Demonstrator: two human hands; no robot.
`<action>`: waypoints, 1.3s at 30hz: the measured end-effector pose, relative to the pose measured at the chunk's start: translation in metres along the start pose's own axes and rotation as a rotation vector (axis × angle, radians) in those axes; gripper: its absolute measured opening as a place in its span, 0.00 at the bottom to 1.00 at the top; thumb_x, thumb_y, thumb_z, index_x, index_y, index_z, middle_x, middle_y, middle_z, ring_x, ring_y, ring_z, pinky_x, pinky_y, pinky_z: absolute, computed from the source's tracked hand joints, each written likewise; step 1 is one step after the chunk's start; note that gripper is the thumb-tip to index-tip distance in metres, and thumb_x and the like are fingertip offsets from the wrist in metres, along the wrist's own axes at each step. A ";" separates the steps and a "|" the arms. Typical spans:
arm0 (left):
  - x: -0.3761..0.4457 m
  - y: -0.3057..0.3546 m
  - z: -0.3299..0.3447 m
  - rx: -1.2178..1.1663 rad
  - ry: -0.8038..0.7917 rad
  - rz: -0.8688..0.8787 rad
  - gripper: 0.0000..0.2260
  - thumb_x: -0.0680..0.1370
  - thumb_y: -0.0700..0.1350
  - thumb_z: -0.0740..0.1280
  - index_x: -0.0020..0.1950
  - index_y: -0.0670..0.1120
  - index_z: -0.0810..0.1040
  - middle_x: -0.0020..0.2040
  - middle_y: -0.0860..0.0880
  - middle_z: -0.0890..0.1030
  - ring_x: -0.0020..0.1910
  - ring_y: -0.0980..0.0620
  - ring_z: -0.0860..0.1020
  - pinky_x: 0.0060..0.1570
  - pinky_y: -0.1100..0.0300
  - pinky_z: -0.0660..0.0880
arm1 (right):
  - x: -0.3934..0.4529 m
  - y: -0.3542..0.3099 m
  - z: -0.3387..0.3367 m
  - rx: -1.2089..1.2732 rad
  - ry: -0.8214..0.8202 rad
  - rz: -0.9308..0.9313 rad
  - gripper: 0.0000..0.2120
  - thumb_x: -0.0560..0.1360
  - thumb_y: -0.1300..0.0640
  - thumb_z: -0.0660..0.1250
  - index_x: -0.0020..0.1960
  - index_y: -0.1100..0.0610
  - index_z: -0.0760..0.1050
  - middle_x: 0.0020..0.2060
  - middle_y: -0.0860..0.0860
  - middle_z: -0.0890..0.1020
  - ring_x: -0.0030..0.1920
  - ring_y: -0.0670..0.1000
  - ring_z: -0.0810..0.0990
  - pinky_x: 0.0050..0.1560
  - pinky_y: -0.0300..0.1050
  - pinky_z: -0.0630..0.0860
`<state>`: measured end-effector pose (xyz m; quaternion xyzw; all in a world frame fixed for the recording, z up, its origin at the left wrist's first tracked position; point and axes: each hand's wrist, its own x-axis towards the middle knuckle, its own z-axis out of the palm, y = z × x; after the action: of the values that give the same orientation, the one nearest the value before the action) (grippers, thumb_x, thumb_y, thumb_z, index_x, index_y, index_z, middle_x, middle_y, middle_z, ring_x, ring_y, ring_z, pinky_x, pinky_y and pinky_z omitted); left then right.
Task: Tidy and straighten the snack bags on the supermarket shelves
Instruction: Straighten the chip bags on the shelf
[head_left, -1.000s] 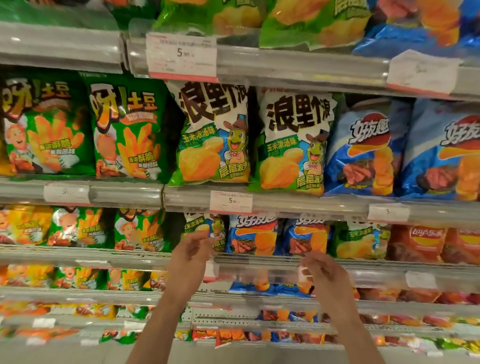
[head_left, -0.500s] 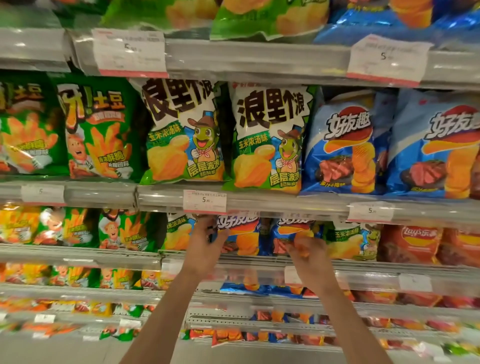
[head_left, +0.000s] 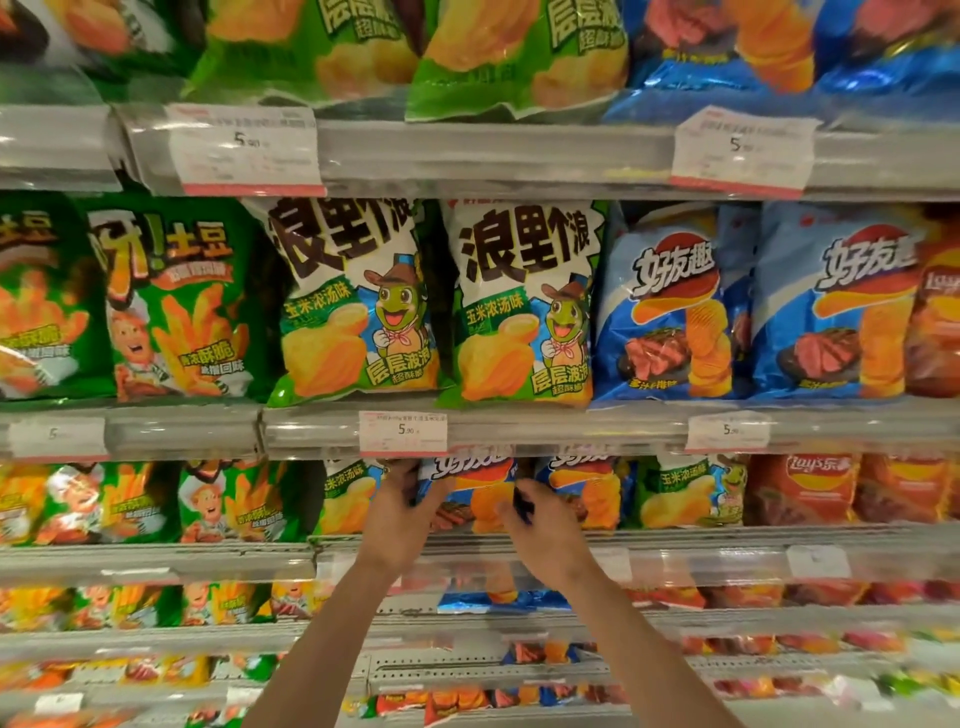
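Both hands are reaching up to the third shelf row from the top, just under the price tag (head_left: 403, 433) at the middle of the view. The left hand (head_left: 400, 512) is gripping the left edge of a small blue snack bag (head_left: 475, 493), fingers curled round the side of the bag with the thumb lying along its front. The right hand (head_left: 540, 525) is sitting at 3 o'clock from the left one, fingers bent against the lower right part of the same bag; whether it is actually pinching the foil or only pressing on it cannot be told, as the back of the hand is hiding the fingertips. The blue bag is standing upright on its shelf rail (head_left: 727, 538), its top tucked behind the price strip, showing white lettering, a red swoosh and an orange stack of ridged chips. At 3 o'clock a second small blue bag (head_left: 584, 491) of the same print is standing beside it, then one green-and-white corn bag (head_left: 691, 491) and red bags farther right. At 9 o'clock one more small green-and-white bag (head_left: 348, 496) is showing. On the row at 12 o'clock, two large green-and-white bags (head_left: 519, 306) with a cartoon frog are standing side by side, with two large blue bags (head_left: 670, 306) at their right and two green fries bags (head_left: 176, 306) at their left.
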<state>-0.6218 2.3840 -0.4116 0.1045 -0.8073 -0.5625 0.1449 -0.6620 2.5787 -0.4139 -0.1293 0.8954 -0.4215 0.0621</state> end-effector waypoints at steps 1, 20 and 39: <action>0.000 0.001 -0.001 -0.024 0.011 -0.003 0.18 0.78 0.50 0.73 0.67 0.50 0.76 0.56 0.58 0.84 0.52 0.61 0.83 0.50 0.63 0.81 | 0.002 0.000 0.001 0.045 0.018 0.016 0.15 0.83 0.48 0.65 0.62 0.58 0.76 0.52 0.53 0.84 0.54 0.54 0.83 0.57 0.51 0.78; -0.036 -0.002 -0.024 -0.222 0.012 -0.085 0.15 0.73 0.60 0.71 0.56 0.55 0.78 0.44 0.52 0.85 0.48 0.54 0.84 0.41 0.66 0.79 | -0.015 -0.002 0.012 0.376 0.014 -0.042 0.09 0.80 0.41 0.66 0.48 0.46 0.79 0.46 0.51 0.82 0.45 0.44 0.81 0.48 0.37 0.75; -0.073 0.010 0.060 -0.173 -0.348 -0.163 0.24 0.70 0.41 0.80 0.62 0.51 0.76 0.50 0.63 0.86 0.51 0.66 0.83 0.44 0.70 0.79 | -0.087 0.075 -0.051 0.516 -0.059 0.194 0.21 0.71 0.41 0.78 0.62 0.42 0.80 0.55 0.39 0.86 0.57 0.39 0.83 0.57 0.35 0.78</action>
<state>-0.5751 2.4644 -0.4307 0.0578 -0.7577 -0.6492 -0.0342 -0.6037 2.6869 -0.4388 -0.0351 0.7645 -0.6238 0.1590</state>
